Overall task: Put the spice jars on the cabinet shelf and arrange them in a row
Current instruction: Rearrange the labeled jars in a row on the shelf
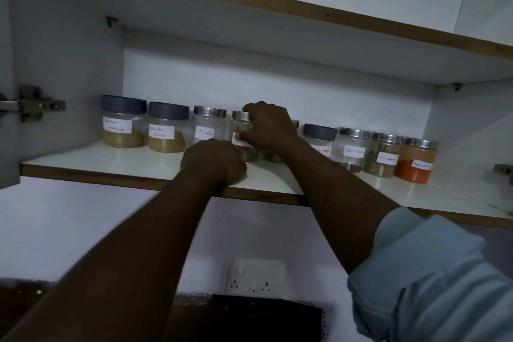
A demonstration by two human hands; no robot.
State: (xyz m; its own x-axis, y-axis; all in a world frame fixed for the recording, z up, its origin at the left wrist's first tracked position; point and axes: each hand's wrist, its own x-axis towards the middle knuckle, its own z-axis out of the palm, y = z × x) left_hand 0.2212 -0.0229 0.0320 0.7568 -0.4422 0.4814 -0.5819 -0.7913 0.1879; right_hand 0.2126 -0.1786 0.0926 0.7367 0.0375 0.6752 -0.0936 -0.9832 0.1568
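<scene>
The right hand (pixel 268 126) grips the clear, steel-lidded spice jar (pixel 241 127). The left hand (pixel 213 161) rests curled and empty on the white cabinet shelf (pixel 83 159) just below. Nudge the jar level with the neighbouring jars (pixel 209 128), label forward.

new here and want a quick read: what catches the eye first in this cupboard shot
The right grip clasps a steel-lidded jar mid-row on the lower shelf. The left grip rests curled on the shelf just before it. At the row's right end, a jar of orange-red powder stands out.
</scene>
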